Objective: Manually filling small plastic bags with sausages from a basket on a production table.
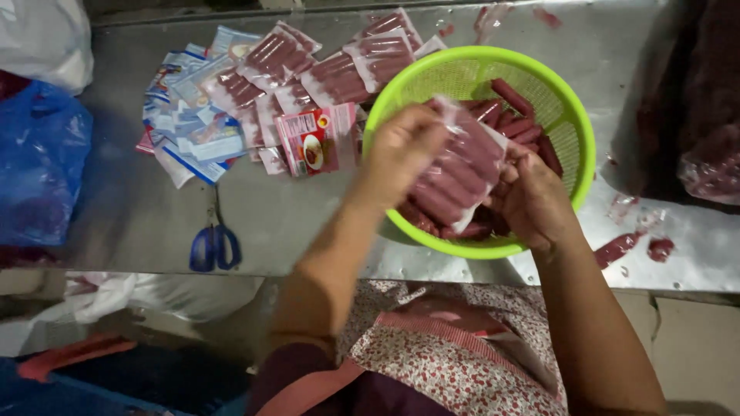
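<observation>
Both my hands hold one clear plastic pack of red sausages (pixel 460 168) over a lime-green perforated basket (pixel 574 135). My left hand (pixel 399 150) grips the pack's upper left edge. The lower right side of the pack is clasped by my right hand (pixel 530 196). Loose red sausages (pixel 518 119) lie inside the basket beneath the pack.
A pile of sealed sausage packs (pixel 324 69) and printed labels (pixel 189 123) lies on the steel table (pixel 139 216) at the left. Blue-handled scissors (pixel 215 243) rest near the front edge. A blue bag (pixel 38 162) sits far left; sausage bits (pixel 632 246) and a dark bag (pixel 705 108) at right.
</observation>
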